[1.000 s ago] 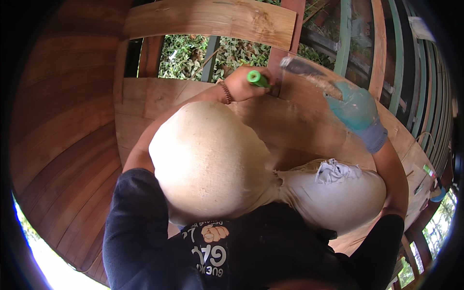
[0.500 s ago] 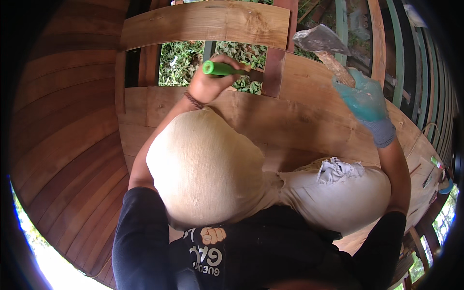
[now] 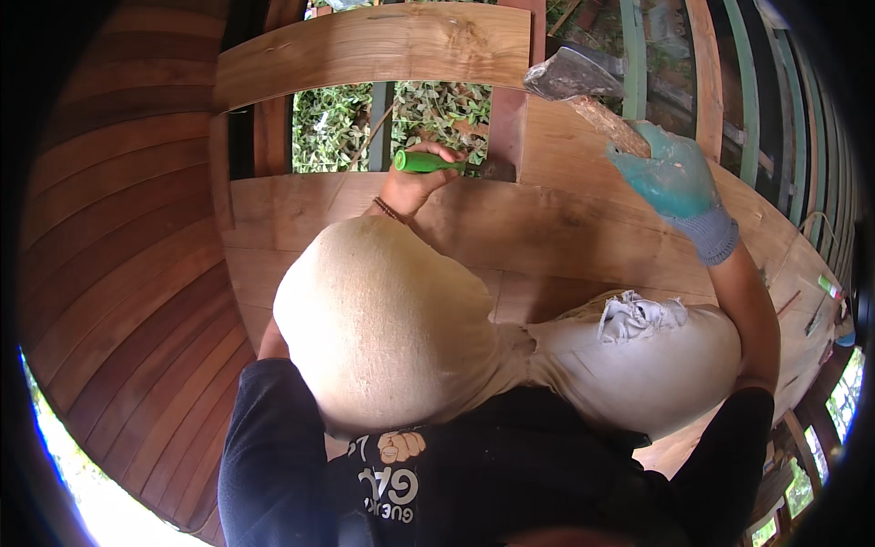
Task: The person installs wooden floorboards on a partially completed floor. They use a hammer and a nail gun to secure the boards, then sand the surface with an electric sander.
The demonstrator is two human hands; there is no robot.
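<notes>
My bare left hand, with a brown bead bracelet on its wrist, is closed around a chisel with a green handle. The chisel lies nearly level, its dark blade pointing right at the reddish-brown joist beside the floor gap; whether the tip touches wood is hard to tell. Higher up on the right, my right hand, in a teal-coated glove with a grey cuff, grips a hatchet by its rough wooden handle. The hatchet's dark metal head is raised above the boards and points up and left.
Through the gap, green leafy ground shows below. A wide plank spans its far side, and floorboards run along the near side. Dark wall boards rise at left. Open green joists stretch along the right.
The chisel and my left hand have shifted slightly down the view, close to the gap's near edge. My right hand and the hatchet have moved a little left. A thin strip now shows over the gap.
</notes>
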